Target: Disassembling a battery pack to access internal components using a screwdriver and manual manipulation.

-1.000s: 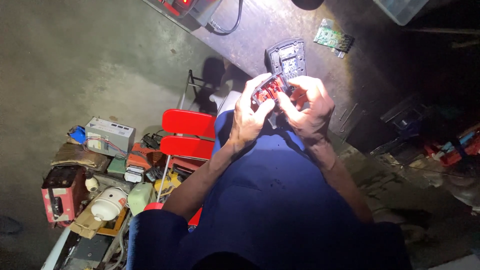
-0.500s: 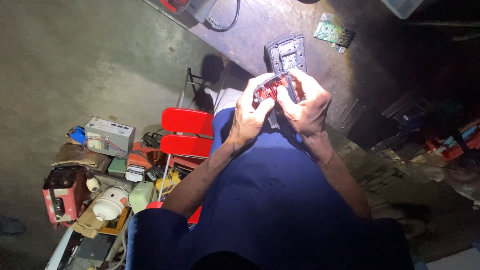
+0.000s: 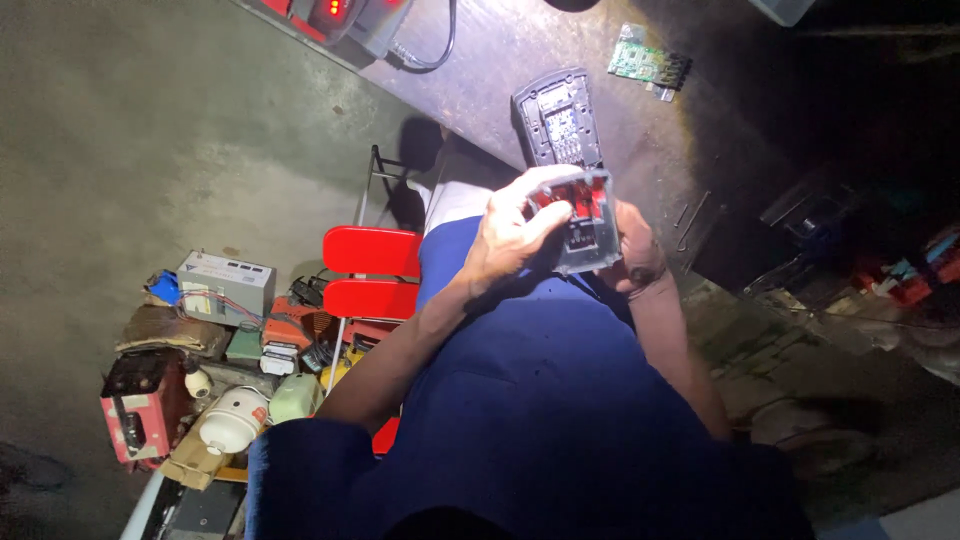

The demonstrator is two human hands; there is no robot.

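Grey-red casing [image 3: 585, 225] gripped by both hands over lap: left hand [image 3: 510, 240] clamped on its near side, right hand [image 3: 635, 255] behind it. Black cover [image 3: 557, 118] laid on table [image 3: 500, 60] just beyond casing.

- My left hand [image 3: 510, 235] is raised in front of my chest, back of the hand toward the camera, wrist bent slightly inward.
- Its fingers [image 3: 545, 190] curl over the top edge of the grey case [image 3: 585, 225], thumb pressed across its face.
- My right hand [image 3: 632, 255] sits mostly behind and under the case, cupping it from the far side; only the palm edge and wrist show.
- Both forearms are bare and angle up from my lap, elbows bent, converging at the case.
- Blue sleeves cover my upper arms.
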